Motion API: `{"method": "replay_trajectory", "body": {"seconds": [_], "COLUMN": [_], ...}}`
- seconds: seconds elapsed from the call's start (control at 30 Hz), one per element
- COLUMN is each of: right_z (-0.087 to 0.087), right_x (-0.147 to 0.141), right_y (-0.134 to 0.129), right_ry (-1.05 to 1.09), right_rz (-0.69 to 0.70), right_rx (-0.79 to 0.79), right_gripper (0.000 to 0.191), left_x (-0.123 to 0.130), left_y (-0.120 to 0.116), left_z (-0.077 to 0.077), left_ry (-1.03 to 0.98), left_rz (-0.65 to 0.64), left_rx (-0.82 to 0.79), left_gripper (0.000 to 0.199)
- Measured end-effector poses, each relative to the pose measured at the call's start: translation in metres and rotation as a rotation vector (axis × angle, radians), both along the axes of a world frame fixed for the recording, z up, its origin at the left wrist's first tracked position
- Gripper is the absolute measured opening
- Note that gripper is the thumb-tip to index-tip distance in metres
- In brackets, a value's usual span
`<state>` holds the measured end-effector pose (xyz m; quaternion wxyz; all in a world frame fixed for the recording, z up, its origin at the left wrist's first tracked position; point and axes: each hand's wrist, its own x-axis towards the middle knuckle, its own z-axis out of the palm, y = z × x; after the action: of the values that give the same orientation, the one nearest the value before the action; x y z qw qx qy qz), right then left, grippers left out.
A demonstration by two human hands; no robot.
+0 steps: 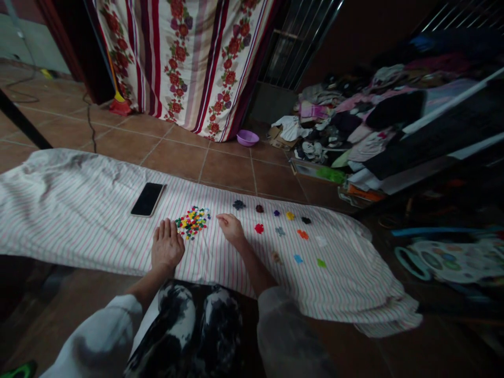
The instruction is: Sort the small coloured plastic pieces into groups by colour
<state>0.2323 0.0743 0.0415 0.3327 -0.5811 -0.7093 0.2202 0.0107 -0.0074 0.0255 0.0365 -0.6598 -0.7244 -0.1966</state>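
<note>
A heap of small multicoloured pieces (192, 221) lies on the striped cloth in front of me. Flat on the cloth at the heap's left edge rests my left hand (167, 244), fingers stretched out. My right hand (231, 228) is just right of the heap, thumb and forefinger pinched together; anything between them is too small to make out. Right of it lie little piles sorted by colour, among them a dark grey pile (238, 205), a red pile (259, 229), a yellow pile (290, 216), an orange pile (303, 234), a blue pile (298, 259) and a green pile (321, 263).
A phone (147, 199) lies on the striped cloth (86, 210), left of the heap. Beyond the tiled floor hang a flowered curtain (185, 63) and, at its foot, a purple basin (248, 138). Heaped clothes (354, 115) fill the right side.
</note>
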Motion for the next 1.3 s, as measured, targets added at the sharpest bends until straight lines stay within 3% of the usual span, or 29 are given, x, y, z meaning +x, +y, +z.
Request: {"method": "replay_trajectory", "body": {"seconds": [0.13,0.3,0.57,1.3], "right_z": [-0.006,-0.003,-0.007,0.009], "right_x": [-0.037,-0.059,-0.064,-0.08], "right_y": [-0.005,-0.003,-0.005,0.005], "right_ry": [-0.035,-0.133,-0.19,-0.329], "right_rz": [-0.006,-0.001,0.027,0.005], "right_rx": [-0.022,-0.05,-0.014,-0.092], "right_gripper": [0.028,0.031,0.03,0.026], "left_x": [0.0,0.0,0.001,0.002], "left_y": [0.0,0.0,0.0,0.0], "left_z": [0.0,0.0,0.002,0.002], "left_ry": [0.021,0.024,-0.019,-0.036], "left_rz": [0.003,0.01,0.004,0.004], "left_rx": [0.003,0.021,0.02,0.05], "left_gripper": [0.058,0.057,0.055,0.055]}}
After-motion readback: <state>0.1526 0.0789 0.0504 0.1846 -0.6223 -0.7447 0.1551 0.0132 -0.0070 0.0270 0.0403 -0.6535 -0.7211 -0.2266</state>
